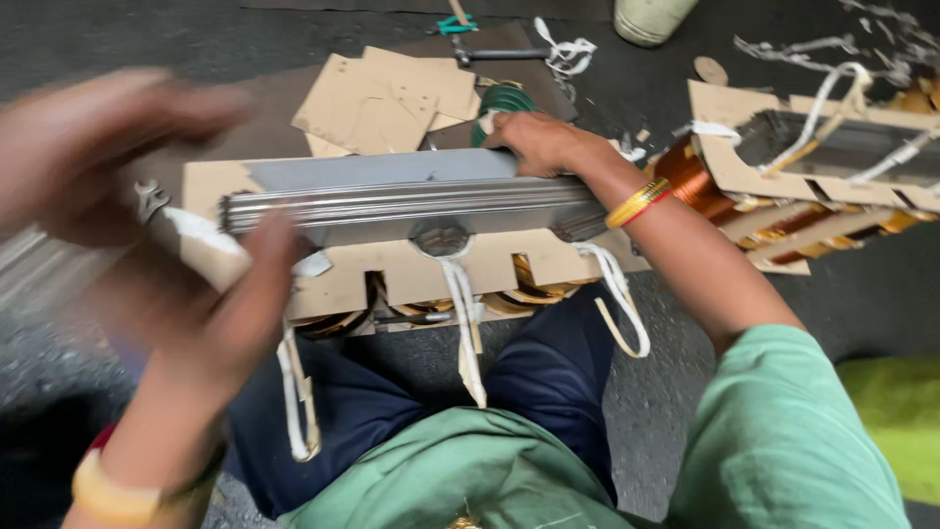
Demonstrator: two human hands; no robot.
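While the transformer core (411,206), a stack of grey steel laminations over copper windings (338,318) and cardboard insulation (411,269), is rested between the knees on the floor, its far end is pressed by the right hand (534,137), and the left hand (157,225) is too blurred for its grip to be told.

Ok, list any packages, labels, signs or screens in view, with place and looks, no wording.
None show: no package, label, sign or screen.
Nearest in kind: plain tan cardboard sheets, unprinted, flat on the floor beyond the transformer core.
Pale cylindrical container, top edge, unmarked as far as visible.
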